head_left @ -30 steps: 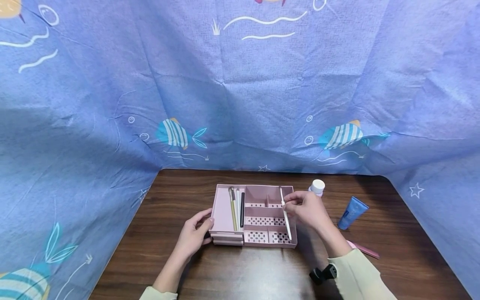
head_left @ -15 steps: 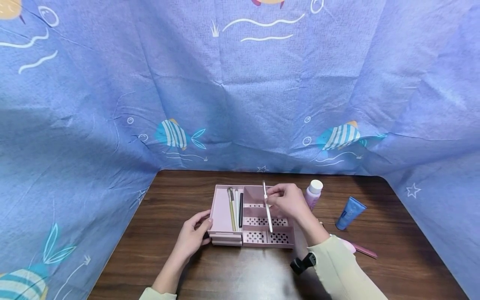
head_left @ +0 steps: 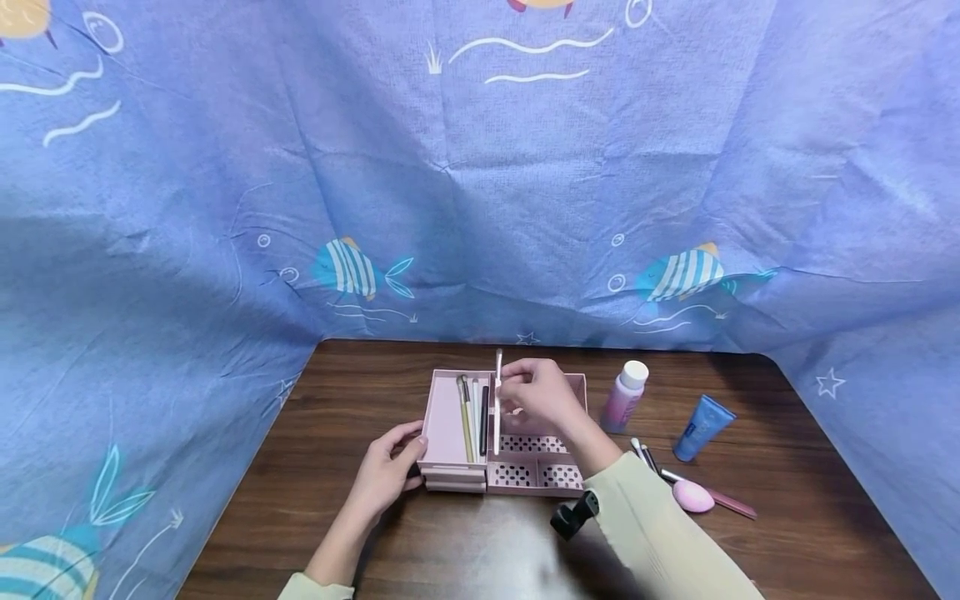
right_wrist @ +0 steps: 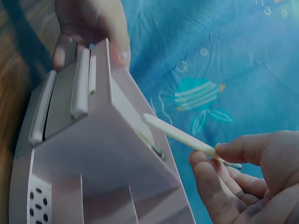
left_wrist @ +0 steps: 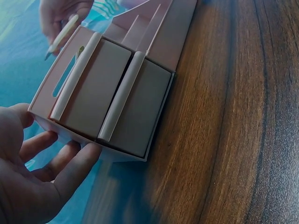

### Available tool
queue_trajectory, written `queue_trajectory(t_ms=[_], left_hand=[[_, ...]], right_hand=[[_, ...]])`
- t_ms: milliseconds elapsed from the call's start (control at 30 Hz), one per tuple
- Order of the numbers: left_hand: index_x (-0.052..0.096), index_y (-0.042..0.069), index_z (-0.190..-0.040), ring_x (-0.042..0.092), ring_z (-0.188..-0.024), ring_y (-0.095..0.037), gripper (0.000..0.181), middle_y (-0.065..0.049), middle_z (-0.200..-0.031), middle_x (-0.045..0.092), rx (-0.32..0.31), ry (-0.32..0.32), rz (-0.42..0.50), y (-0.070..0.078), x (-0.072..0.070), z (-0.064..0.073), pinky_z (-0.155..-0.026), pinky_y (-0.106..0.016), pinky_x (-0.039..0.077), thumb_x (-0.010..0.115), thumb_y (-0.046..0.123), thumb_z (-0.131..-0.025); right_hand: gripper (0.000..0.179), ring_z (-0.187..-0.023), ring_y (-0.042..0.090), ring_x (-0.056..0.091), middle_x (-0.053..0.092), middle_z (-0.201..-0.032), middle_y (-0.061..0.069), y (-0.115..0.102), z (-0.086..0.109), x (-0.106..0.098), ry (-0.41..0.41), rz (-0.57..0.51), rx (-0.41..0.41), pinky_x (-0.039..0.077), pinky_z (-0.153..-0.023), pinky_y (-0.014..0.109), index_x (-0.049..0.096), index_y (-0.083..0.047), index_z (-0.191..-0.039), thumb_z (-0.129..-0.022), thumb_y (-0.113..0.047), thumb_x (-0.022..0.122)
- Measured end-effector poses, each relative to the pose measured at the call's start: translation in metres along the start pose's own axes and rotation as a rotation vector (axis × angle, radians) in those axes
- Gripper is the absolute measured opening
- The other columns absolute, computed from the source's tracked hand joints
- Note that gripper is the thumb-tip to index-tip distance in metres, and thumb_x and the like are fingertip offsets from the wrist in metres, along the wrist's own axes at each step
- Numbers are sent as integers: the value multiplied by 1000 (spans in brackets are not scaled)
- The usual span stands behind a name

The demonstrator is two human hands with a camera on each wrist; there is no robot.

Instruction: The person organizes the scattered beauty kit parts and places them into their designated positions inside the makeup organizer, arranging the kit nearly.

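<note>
A dark wooden table [head_left: 450,554] bears the pink organizer [head_left: 446,421]; the left hand [head_left: 386,467] grips its left side, thumb at the upper edge, probably to steady it; the right hand [head_left: 543,390] pinches with thumb and fingers; the white-capped bottle [head_left: 623,400] and blue tube [head_left: 702,428] stand at right; a pink sponge [head_left: 693,497] lies nearer; the pinched white brush [head_left: 497,423] hangs above the organizer, held partway along, seemingly for balance, its ends exposed.
</note>
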State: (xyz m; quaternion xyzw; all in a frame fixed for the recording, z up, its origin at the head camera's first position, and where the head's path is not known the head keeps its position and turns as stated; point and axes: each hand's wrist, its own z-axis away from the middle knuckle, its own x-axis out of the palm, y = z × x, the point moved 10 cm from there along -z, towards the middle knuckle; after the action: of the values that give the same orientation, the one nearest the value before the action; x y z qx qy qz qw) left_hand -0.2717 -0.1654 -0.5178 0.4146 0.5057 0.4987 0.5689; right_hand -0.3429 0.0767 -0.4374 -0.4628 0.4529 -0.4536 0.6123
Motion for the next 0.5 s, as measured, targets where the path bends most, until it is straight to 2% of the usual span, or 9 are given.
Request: queue_trajectory(t_ms=[133, 300, 500], left_hand=[[61, 8, -141, 67, -97, -22, 41, -18, -120, 64, -2, -4, -2, 0, 1, -1, -73, -45, 66, 65, 20, -101], [62, 8, -140, 67, -97, -22, 41, -18, -119, 64, -5, -4, 3, 1, 0, -1, -73, -45, 66, 65, 19, -101], [63, 8, -139, 68, -95, -21, 39, -18, -116, 65, 7, -3, 21, 1, -1, -1, -71, -44, 66, 66, 18, -100]], right_hand=[[33, -64, 21, 70, 73, -93, 17, -8, -4, 15, -32, 11, -24, 63, -53, 38, 65, 9, -118, -86, 4, 69], [30, -64, 21, 71, 74, -91, 14, -12, -9, 34, -60, 45, -37, 63, -56, 42, 66, 6, -115, -86, 3, 69], [28, -63, 22, 71, 74, -92, 19, -7, -14, 56, -88, 43, -14, 63, -55, 38, 65, 7, -115, -87, 5, 70]])
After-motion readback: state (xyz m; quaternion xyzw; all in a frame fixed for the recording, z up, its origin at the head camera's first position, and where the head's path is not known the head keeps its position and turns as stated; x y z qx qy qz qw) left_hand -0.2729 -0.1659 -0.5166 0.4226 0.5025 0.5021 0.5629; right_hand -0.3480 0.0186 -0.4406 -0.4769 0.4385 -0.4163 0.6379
